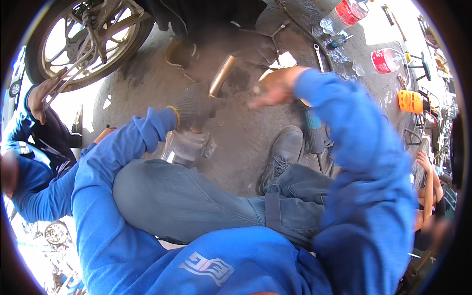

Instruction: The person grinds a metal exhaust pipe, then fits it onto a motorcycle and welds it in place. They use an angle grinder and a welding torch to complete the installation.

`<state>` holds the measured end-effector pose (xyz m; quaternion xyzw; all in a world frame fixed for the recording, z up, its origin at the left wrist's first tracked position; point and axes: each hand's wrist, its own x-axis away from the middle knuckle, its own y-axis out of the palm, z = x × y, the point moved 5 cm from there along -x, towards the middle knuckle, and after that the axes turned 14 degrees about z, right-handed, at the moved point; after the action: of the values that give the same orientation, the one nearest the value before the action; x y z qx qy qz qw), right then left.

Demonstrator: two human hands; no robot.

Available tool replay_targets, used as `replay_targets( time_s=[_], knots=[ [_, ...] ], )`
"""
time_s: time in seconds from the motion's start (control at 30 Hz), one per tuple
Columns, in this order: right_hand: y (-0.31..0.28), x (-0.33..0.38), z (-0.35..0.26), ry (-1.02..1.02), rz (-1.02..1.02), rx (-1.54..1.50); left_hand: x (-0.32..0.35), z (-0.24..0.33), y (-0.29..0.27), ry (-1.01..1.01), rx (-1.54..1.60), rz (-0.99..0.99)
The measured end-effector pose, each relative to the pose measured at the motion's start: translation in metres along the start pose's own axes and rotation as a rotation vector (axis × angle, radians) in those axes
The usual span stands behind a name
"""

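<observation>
My left hand (194, 109), in a grey knit glove with a yellow cuff, hangs over the floor at the middle left. Motion smears its fingers, and I cannot tell whether they grip anything. Just beyond it a shiny bronze-coloured metal tube (222, 74) slants up and to the right. Below the glove, beside my knee, is a silvery metal cylinder (182, 148), partly covered. My bare right hand (278, 88) is raised at the right of the tube, blurred, its fingers stretched leftward with nothing visible in them.
A teal and dark power tool (313, 130) lies right of my shoe (285, 147). Beyond are a wrench (318, 56), a three-armed spanner (275, 37), bottles (386, 61) and an orange container (412, 102). A motorcycle wheel (91, 42) stands far left; another person (37, 172) is close by at left.
</observation>
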<state>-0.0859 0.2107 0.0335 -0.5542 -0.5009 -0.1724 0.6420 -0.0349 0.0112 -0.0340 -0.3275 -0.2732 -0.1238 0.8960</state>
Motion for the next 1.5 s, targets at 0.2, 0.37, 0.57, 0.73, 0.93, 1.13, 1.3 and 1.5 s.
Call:
replay_targets(
  time_s=[0.2,0.37,0.57,0.73,0.93,1.13,1.3,1.5],
  knots=[
    [0.101,0.060,0.175,0.293,0.593,-0.139,0.024,0.020,0.017,0.031,-0.017,-0.089],
    [0.214,-0.013,0.198,0.447,0.847,-0.662,0.014,0.027,0.029,-0.120,-0.176,-0.154],
    [0.223,-0.038,0.191,0.523,0.877,-0.841,0.009,0.023,0.033,-0.077,-0.058,-0.119],
    [0.210,-0.023,0.155,0.101,0.495,-1.849,-0.005,0.015,0.047,-0.247,-0.087,-0.144],
    [0.153,-0.043,0.119,-0.037,0.287,-2.239,0.000,0.035,0.051,-0.053,-0.143,-0.017],
    [0.142,-0.085,0.097,-0.302,0.350,-2.649,0.025,0.047,0.048,0.055,-0.162,0.134],
    [0.154,-0.102,0.089,-0.172,0.425,-2.629,0.031,0.050,0.050,-0.007,-0.296,0.168],
    [0.146,-0.126,0.065,-0.178,0.187,-2.815,0.035,0.056,0.061,0.063,-0.307,0.194]
  ],
)
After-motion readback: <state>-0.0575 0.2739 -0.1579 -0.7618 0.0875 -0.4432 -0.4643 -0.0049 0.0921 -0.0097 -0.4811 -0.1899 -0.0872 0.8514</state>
